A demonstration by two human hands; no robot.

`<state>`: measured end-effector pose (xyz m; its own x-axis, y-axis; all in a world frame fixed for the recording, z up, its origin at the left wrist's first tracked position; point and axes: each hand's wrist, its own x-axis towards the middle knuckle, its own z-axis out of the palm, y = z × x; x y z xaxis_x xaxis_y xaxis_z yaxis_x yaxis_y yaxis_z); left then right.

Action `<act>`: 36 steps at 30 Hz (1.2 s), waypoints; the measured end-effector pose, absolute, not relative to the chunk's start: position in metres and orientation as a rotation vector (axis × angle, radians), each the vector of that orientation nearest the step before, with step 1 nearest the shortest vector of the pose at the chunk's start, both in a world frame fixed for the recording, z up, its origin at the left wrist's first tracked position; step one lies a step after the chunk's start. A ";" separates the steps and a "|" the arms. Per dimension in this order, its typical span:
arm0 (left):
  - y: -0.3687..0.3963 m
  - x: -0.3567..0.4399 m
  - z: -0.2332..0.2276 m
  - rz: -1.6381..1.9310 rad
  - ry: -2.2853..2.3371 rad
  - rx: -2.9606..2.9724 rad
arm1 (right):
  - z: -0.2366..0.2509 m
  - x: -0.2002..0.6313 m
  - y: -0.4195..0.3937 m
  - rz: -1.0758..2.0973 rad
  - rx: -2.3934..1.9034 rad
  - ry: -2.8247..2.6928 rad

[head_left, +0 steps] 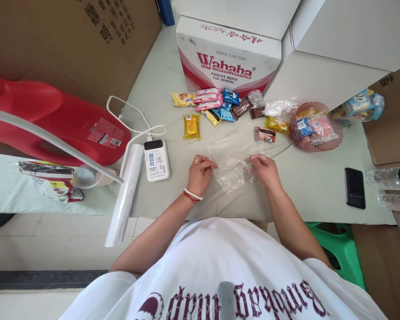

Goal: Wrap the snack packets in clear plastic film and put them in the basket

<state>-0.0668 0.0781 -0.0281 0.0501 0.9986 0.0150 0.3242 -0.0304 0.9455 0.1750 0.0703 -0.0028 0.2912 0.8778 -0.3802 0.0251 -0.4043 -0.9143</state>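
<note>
You are pulling open a clear plastic bag (232,174) on the table (320,186), your left hand (200,171) and right hand (266,169) each pinching an edge, snack packets (216,106) lying just beyond your fingertips, so next part the mouth wider.

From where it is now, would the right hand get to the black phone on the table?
Probably yes: the right hand pinches the clear plastic bag, and only bare tablecloth lies between it and the black phone.

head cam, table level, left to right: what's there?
red jug → plastic roll → power bank → left hand → clear bag → right hand → phone → bottle
</note>
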 end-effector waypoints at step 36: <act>0.061 -0.111 -0.030 -0.080 1.183 2.395 | 0.023 0.242 0.187 0.295 -2.368 -2.321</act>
